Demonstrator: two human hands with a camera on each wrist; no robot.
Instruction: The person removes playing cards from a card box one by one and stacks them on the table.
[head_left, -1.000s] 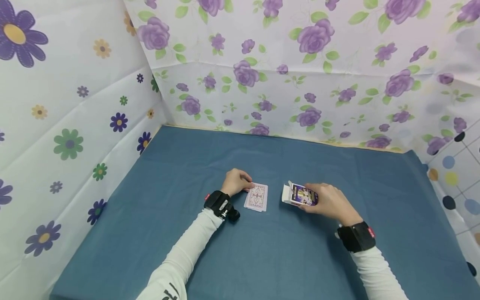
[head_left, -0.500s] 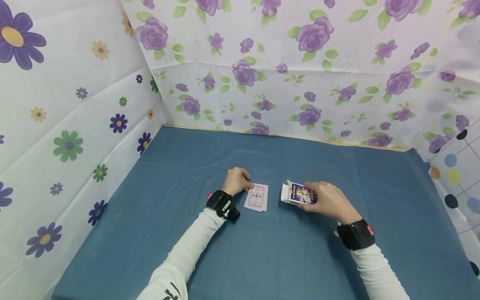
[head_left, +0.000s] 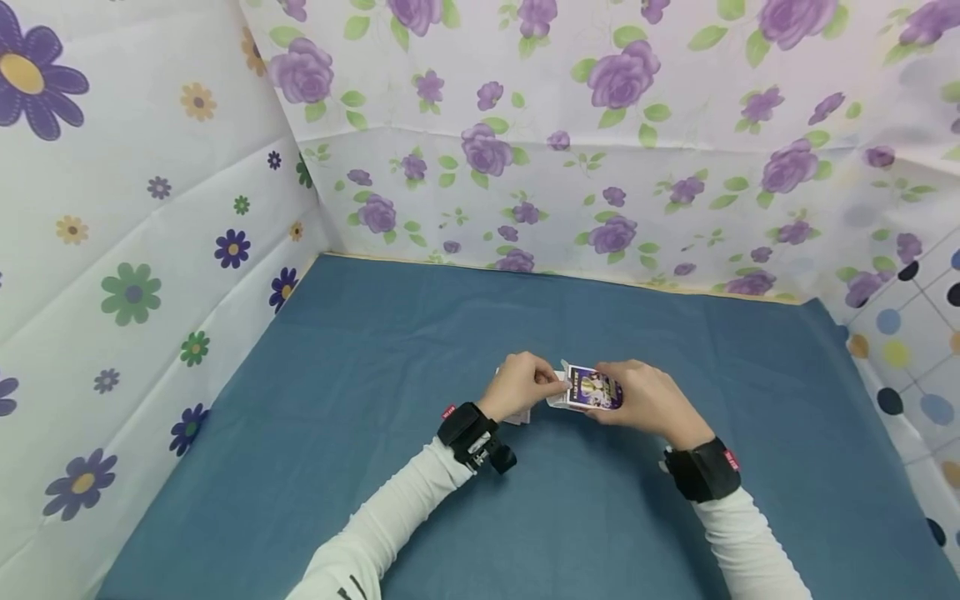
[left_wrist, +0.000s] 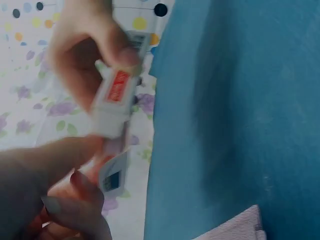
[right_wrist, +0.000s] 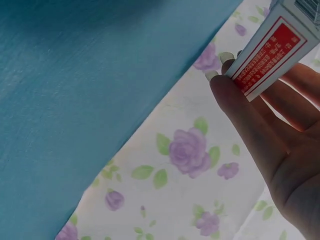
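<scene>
My right hand grips a small purple-and-white playing card box, its open end and flaps turned to the left. In the right wrist view, a red label shows on the box's white side. My left hand is at the open end, thumb and fingers pinching at a pale edge of playing cards in the mouth; this is blurred in the left wrist view. A loose flap hangs beside those fingers. A pile of playing cards lies on the table, mostly hidden beneath my left hand.
A blue cloth covers the table. Flower-printed sheeting hangs along the back and left edges, and dotted sheeting stands at the right. Each wrist wears a black camera band.
My left hand has moved right, from the edge of the card pile to the mouth of the box. My right hand and the box have shifted slightly left.
</scene>
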